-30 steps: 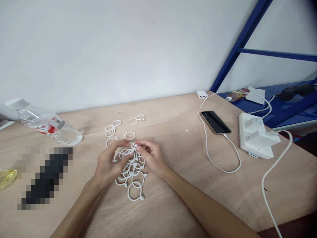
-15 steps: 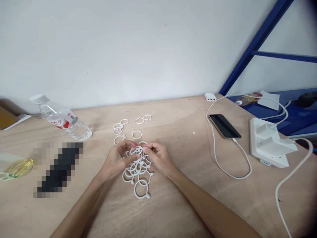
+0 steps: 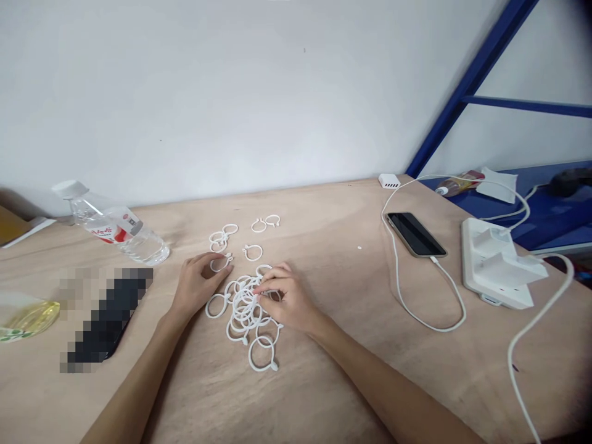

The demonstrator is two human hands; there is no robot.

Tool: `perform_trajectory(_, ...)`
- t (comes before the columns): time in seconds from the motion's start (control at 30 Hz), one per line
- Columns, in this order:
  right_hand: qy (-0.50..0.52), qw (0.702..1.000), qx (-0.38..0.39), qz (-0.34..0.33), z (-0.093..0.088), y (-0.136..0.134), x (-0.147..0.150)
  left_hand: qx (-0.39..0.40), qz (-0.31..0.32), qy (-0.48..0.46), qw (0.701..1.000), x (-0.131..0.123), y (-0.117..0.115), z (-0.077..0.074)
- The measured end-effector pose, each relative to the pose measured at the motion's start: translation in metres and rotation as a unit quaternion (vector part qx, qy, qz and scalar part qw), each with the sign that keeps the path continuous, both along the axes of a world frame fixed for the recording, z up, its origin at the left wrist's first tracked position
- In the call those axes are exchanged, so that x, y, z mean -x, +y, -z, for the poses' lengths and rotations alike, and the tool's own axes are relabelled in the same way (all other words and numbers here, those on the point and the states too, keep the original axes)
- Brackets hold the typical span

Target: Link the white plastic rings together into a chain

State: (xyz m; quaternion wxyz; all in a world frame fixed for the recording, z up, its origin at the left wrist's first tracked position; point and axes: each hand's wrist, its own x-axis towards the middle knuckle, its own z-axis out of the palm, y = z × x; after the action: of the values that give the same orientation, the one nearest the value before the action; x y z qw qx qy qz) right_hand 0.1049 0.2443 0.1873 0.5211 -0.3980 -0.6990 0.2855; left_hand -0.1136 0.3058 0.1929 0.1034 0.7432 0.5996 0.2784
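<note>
Several white plastic rings with small tabbed ends lie in an overlapping pile (image 3: pixel 245 314) on the wooden table. My right hand (image 3: pixel 289 299) is at the pile's right side, thumb and index finger closed on a white ring (image 3: pixel 252 297); part of that ring is covered by other rings. My left hand (image 3: pixel 197 283) rests beyond the pile to the left. Its thumb and fingers are apart, around a single open white ring (image 3: pixel 220 269) lying on the table. More loose rings, including a pair (image 3: pixel 266 223) and a single one (image 3: pixel 254 253), lie farther back.
A water bottle (image 3: pixel 124 228) tilts at the left, near a dark blurred-out object (image 3: pixel 111 314) and a clear yellowish package (image 3: pixel 32 320). On the right are a phone (image 3: pixel 416 234) on a white cable, a power strip (image 3: pixel 494 265) and a small white charger (image 3: pixel 389 180).
My left hand has left the pile and moved left to the single ring. My right hand has shifted slightly down and left over the pile. A ring at the pile's left edge is now visible.
</note>
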Motion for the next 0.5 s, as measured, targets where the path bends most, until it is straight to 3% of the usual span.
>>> perform_trajectory(0.23,0.040,0.999,0.035,0.011,-0.001,0.000,-0.002,0.006,-0.036,-0.022,0.999,-0.001,-0.006,0.001)
perform_trajectory(0.4,0.114,0.987,0.093,0.064,0.001,0.003,-0.003,-0.099,0.082,-0.031,0.991,-0.022,-0.023,-0.011)
perform_trajectory(0.5,0.140,0.981,0.115,0.067,0.002,0.004,-0.004,-0.121,0.151,-0.048,0.980,-0.039,-0.035,-0.020)
